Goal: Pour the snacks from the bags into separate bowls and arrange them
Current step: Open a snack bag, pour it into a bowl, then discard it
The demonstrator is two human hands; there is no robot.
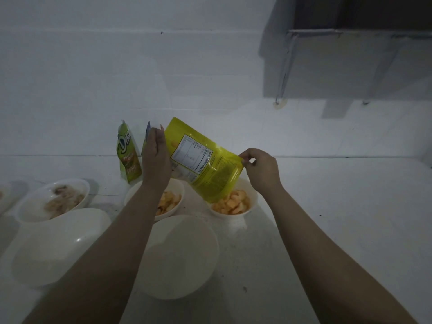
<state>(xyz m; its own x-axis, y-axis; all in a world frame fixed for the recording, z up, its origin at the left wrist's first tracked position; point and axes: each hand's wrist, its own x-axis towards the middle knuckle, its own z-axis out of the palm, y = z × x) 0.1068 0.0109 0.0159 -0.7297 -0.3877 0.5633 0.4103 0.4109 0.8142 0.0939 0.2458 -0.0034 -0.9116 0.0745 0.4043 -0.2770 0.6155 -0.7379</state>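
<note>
A yellow snack bag [205, 164] hangs tilted, mouth down, over a white bowl [253, 197] that holds orange chips. My left hand [155, 157] grips the bag's upper left side. My right hand [261, 169] pinches its right corner. Left of that bowl, a second white bowl [178, 185] with yellow chips is partly hidden by my left forearm. A green snack bag [128, 155] stands upright against the wall, with a blue-edged bag [147, 130] mostly hidden behind my left hand.
Two empty white bowls sit near me, one at centre [182, 258] and one at left [58, 246]. A bowl with pale snacks [53, 199] lies further left. A dark cabinet [350, 54] hangs on the wall at upper right. The white counter [350, 218] extends right.
</note>
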